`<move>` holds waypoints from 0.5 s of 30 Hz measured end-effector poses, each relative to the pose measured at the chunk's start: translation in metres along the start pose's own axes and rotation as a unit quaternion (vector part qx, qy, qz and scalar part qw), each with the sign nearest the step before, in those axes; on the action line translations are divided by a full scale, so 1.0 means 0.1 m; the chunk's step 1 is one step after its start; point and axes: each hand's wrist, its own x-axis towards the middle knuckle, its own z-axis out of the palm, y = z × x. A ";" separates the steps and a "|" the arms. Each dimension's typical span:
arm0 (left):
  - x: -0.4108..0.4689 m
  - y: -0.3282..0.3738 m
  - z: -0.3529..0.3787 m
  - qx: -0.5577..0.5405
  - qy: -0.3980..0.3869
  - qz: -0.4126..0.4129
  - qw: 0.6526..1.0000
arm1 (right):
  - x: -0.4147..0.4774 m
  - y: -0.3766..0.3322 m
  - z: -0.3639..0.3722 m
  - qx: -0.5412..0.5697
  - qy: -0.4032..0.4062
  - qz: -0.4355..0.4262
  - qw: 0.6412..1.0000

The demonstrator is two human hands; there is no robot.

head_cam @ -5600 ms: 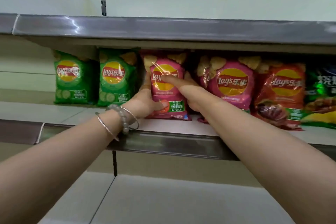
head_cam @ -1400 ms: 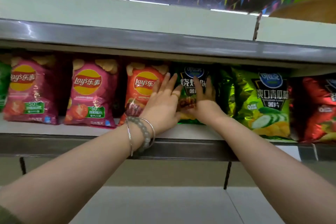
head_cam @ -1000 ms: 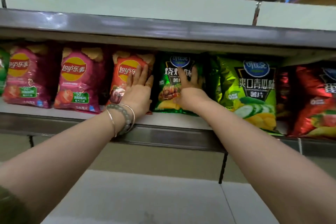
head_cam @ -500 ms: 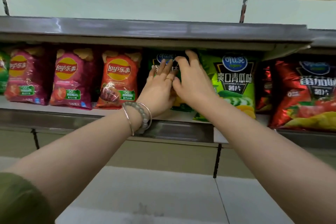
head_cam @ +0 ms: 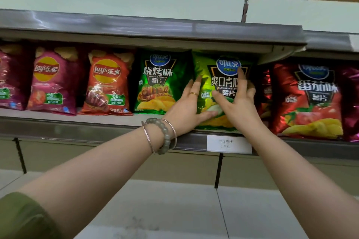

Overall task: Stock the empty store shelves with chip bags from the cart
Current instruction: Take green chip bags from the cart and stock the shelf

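Note:
A lime green cucumber chip bag (head_cam: 206, 70) stands upright on the shelf (head_cam: 101, 120). My left hand (head_cam: 186, 106) lies flat against its left edge, fingers straight, thumb under the lower front. My right hand (head_cam: 237, 103) presses on the bag's front with spread, straight fingers. To the left stand a dark green barbecue bag (head_cam: 157, 81), an orange-red Lay's bag (head_cam: 106, 85) and a pink Lay's bag (head_cam: 52, 81). A red tomato bag (head_cam: 308, 101) stands to the right.
A metal shelf (head_cam: 155, 31) hangs low over the bag tops. A white price label (head_cam: 229, 144) sits on the shelf's front rail below the cucumber bag. A purple bag (head_cam: 351, 103) is at the far right edge. A lower pale shelf (head_cam: 174, 209) lies beneath my arms.
Both hands have shifted right from the dark green barbecue bag onto the lime green cucumber bag. The barbecue bag now stands fully uncovered.

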 end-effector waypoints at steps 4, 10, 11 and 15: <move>0.01 -0.09 -0.05 -0.003 -0.004 -0.031 1.000 | 0.08 -0.10 0.16 -0.017 -0.020 0.011 1.000; 0.05 -0.12 -0.06 0.003 -0.036 -0.021 0.999 | 0.06 -0.12 0.23 -0.110 0.034 0.003 0.993; 0.06 -0.10 -0.04 0.015 -0.036 -0.013 0.999 | 0.06 -0.10 0.21 -0.110 0.041 -0.001 0.993; 0.11 -0.05 0.01 0.052 -0.037 -0.002 0.998 | 0.12 -0.06 0.17 -0.106 0.033 0.013 0.994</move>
